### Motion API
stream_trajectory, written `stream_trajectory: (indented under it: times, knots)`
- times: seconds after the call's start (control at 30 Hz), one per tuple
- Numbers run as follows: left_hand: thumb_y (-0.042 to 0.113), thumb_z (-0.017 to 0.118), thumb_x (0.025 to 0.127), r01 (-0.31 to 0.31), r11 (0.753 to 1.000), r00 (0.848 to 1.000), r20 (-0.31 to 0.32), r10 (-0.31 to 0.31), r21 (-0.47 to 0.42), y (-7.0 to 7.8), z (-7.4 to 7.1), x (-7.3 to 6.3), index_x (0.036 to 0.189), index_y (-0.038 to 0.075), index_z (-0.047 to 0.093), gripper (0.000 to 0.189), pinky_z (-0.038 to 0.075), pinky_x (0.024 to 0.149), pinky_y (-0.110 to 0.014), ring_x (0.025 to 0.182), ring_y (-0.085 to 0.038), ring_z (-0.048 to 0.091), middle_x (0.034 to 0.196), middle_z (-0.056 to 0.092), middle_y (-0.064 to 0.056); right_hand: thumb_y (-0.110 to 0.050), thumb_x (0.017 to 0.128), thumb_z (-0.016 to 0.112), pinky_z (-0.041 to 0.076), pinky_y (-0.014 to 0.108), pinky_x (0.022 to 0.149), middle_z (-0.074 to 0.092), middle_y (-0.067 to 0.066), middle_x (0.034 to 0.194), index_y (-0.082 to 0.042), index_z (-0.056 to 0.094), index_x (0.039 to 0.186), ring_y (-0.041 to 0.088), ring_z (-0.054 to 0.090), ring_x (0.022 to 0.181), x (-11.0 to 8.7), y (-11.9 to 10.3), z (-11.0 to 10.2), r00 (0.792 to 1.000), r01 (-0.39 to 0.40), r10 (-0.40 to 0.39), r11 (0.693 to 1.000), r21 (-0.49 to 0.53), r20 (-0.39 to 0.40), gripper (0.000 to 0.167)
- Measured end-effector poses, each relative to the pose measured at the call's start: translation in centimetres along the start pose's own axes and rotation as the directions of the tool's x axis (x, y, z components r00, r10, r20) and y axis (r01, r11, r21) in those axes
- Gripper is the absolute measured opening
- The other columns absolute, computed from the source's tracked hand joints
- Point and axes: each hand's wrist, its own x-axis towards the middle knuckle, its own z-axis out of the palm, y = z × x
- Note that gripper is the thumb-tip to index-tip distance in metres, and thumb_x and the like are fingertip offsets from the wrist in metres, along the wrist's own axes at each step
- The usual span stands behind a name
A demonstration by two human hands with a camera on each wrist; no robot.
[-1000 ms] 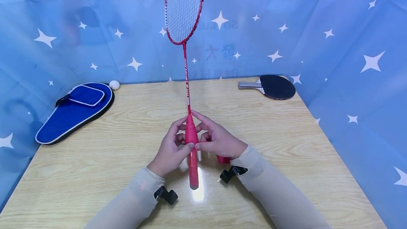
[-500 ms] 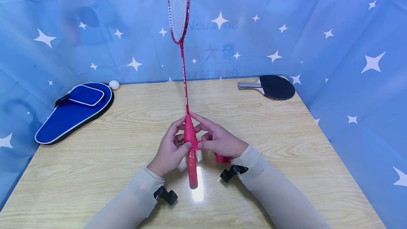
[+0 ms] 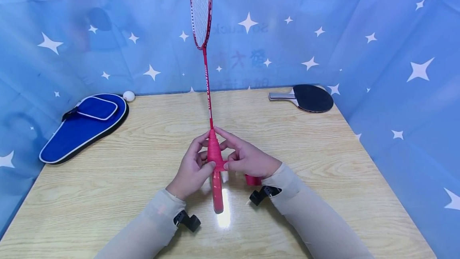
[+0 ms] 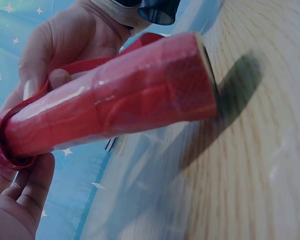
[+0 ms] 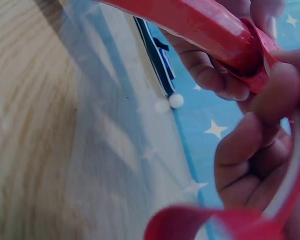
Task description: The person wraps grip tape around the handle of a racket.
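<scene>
A red badminton racket [image 3: 207,79] stands nearly upright, its head cut off by the top of the head view. Red grip tape [image 3: 215,153] is wound round the upper, cone-shaped part of its handle [image 4: 125,95]; below, the handle is shiny red. My left hand [image 3: 194,167] holds the wound part from the left, thumb in front and fingers behind. On the other side my right hand [image 3: 251,159] pinches the tape strip close to the handle, index finger reaching up to the cone's top. The strip's loose end [image 5: 190,217] hangs in a curl below my right hand.
A blue paddle case [image 3: 90,127] lies at the left of the wooden table [image 3: 309,143], with a white ball [image 3: 129,96] beside it. At the back right lies a black table tennis paddle [image 3: 312,98]. A blue star-patterned cloth [image 3: 287,43] hangs behind.
The racket has turned about its shaft, so its head looks narrower, and it leans slightly further left. More tape shows stretched between handle and right thumb. Both hands stay nearly in place.
</scene>
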Motion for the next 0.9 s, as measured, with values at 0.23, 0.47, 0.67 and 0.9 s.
stream_trajectory:
  times: [0.23, 0.47, 0.67, 0.9]
  knots:
    - [-0.014, 0.056, 0.088, -0.010, 1.000, 1.000, 0.007, 0.010, -0.012, 0.0, 0.1, 0.1, 0.161, 0.013, 0.034, 0.081, 0.064, 0.088, -0.031, 0.109, -0.022, 0.070, 0.133, 0.049, -0.020, -0.001, 0.096, 0.067, 0.061, 0.043, 0.080, 0.057, 0.010, 0.138, -0.051, 0.025, 0.164, 0.039, 0.069, 0.085, -0.2, -0.1, -0.5, 1.000, -0.006, 0.006, 0.998, -0.056, 0.008, 0.095]
    - [-0.016, 0.054, 0.087, -0.017, 0.999, 1.000, 0.006, 0.017, -0.027, -0.1, 0.0, 0.2, 0.161, 0.010, 0.034, 0.081, 0.064, 0.087, -0.030, 0.111, -0.041, 0.069, 0.132, 0.049, -0.021, -0.004, 0.103, 0.058, 0.059, 0.032, 0.072, 0.061, 0.011, 0.141, -0.040, 0.034, 0.165, 0.032, 0.069, 0.078, -0.8, -0.7, -1.8, 1.000, 0.004, -0.004, 1.000, 0.002, -0.024, 0.075]
    - [-0.016, 0.053, 0.087, -0.004, 1.000, 1.000, 0.000, 0.004, -0.022, 0.0, -0.1, 0.2, 0.160, 0.010, 0.034, 0.080, 0.064, 0.087, -0.030, 0.112, -0.047, 0.068, 0.131, 0.049, -0.020, -0.014, 0.107, 0.056, 0.056, 0.050, 0.107, 0.064, 0.014, 0.140, -0.029, 0.042, 0.163, 0.039, 0.075, 0.102, -1.4, -1.1, -3.2, 0.999, 0.003, -0.003, 1.000, -0.007, -0.051, 0.060]
    - [-0.017, 0.053, 0.087, -0.001, 0.999, 1.000, 0.008, 0.002, -0.039, 0.0, -0.1, 0.2, 0.160, 0.009, 0.033, 0.081, 0.064, 0.086, -0.029, 0.113, -0.050, 0.066, 0.133, 0.048, -0.021, -0.008, 0.100, 0.069, 0.061, 0.034, 0.079, 0.062, 0.013, 0.138, -0.027, 0.034, 0.167, 0.033, 0.072, 0.093, -0.9, -1.0, -1.8, 0.998, 0.047, -0.047, 0.999, -0.001, -0.030, 0.078]
